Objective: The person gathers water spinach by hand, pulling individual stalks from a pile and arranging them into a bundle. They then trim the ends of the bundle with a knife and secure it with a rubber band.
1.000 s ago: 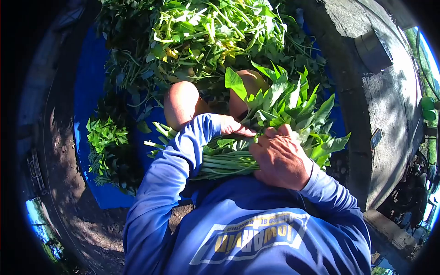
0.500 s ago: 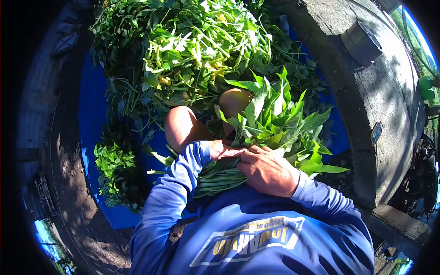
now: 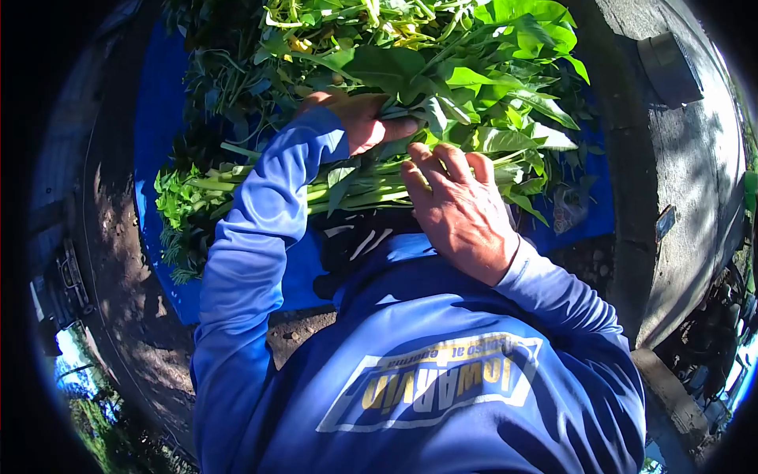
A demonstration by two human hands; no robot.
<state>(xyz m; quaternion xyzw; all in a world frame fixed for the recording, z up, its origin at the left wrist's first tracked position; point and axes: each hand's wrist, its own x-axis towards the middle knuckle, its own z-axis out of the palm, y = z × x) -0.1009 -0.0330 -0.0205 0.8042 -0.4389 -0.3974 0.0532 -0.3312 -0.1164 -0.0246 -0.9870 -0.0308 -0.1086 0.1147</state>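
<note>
A bundle of long-stemmed leafy greens (image 3: 363, 183) lies crosswise in front of my body, its pale stems to the left and broad leaves to the right. My left hand (image 3: 351, 122) is closed around the upper part of the greens, thumb stretched along the top; leaves partly hide its fingers. Just below and to the right, my right hand (image 3: 464, 209) rests its fingertips on the stems, fingers bent and apart, palm down. Beyond both hands rises a big heap of loose greens (image 3: 359, 20).
A blue sheet (image 3: 154, 118) lies under the greens. Smaller leafy tops (image 3: 175, 197) are at its left side. On the right, a concrete slab (image 3: 695, 166) carries a grey cylindrical object (image 3: 669, 69). Clear plastic (image 3: 570, 207) sits near the sheet's right edge.
The greens have moved from my lap, away from my body, and now lie across the sheet. My left hand has moved forward and left; my right hand's fingers have spread. My knees are no longer visible.
</note>
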